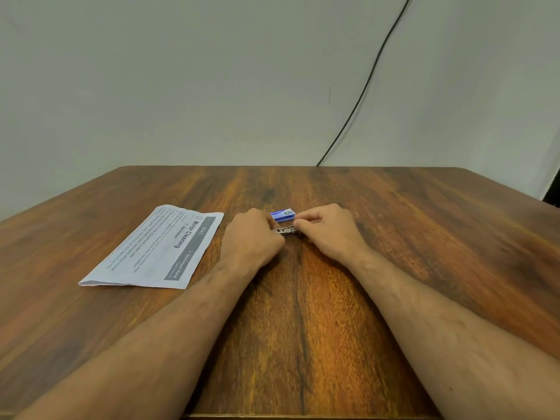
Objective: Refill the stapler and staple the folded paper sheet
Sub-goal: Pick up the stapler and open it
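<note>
A small metal stapler [285,231] lies on the wooden table [424,237] between my two hands. My left hand [253,239] grips its left end with curled fingers, hiding that part. My right hand [328,227] pinches the stapler's right end between thumb and fingers. Just behind the stapler lies a small blue staple box [283,215], close to my right fingertips. The folded paper sheet [157,248], printed with text, lies flat to the left of my left hand, untouched.
A black cable [368,83] runs down the pale wall to the table's back edge. A dark object [553,189] shows at the far right edge. The near table edge runs along the bottom of the view.
</note>
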`<action>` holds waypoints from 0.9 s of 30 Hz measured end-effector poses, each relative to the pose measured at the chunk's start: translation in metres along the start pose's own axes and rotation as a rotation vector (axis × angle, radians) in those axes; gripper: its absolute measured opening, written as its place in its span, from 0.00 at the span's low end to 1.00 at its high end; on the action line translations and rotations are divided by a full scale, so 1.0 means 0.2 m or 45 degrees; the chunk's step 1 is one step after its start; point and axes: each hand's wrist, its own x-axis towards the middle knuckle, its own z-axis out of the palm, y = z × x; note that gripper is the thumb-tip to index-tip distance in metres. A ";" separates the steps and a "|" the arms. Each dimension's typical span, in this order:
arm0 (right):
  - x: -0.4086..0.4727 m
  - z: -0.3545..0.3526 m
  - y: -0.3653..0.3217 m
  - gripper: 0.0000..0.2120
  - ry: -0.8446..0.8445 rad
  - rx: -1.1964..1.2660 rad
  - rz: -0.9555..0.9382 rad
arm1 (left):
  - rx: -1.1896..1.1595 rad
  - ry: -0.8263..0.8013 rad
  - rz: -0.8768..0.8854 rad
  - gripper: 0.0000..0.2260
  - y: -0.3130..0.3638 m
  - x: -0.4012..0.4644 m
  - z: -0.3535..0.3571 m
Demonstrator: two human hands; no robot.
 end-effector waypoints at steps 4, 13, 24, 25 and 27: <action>0.02 0.02 -0.01 0.09 -0.012 -0.023 -0.002 | -0.031 0.009 0.061 0.11 0.00 0.00 0.00; 0.02 0.05 0.00 0.09 -0.035 -0.127 -0.047 | -0.123 -0.018 0.062 0.09 -0.03 0.04 0.02; 0.01 0.05 -0.03 0.15 -0.031 -0.207 -0.094 | -0.109 -0.007 0.077 0.11 -0.02 0.02 0.01; 0.00 0.05 -0.03 0.16 -0.018 -0.197 -0.105 | -0.107 -0.003 0.081 0.11 -0.01 0.02 0.02; 0.00 0.05 -0.03 0.17 0.012 -0.150 -0.116 | -0.103 0.008 0.093 0.11 -0.01 0.02 0.02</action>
